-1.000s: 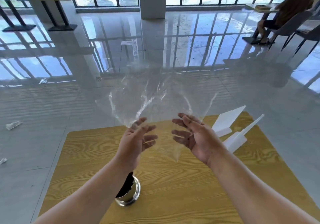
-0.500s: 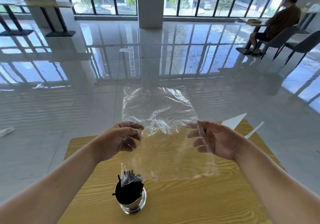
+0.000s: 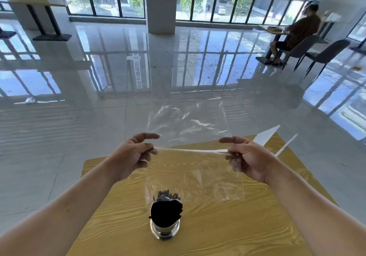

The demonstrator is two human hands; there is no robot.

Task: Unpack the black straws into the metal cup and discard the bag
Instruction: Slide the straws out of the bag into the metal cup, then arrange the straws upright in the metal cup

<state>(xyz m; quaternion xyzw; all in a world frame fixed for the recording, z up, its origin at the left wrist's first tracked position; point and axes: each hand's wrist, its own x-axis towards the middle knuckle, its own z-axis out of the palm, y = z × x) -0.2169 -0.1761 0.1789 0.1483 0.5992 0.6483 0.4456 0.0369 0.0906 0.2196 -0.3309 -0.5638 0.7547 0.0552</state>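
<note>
The left hand (image 3: 134, 156) and right hand (image 3: 249, 160) are pinching the clear, creased bag (image 3: 188, 123), stretching it taut; black straws (image 3: 166, 212) are filling the metal cup (image 3: 165, 231), apparently upright.

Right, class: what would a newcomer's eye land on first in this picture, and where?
A clear plastic bag is pinched taut between the left hand and right hand, above the far half of the wooden table. Nearer the person, a metal cup packed with black straws stands on it.
</note>
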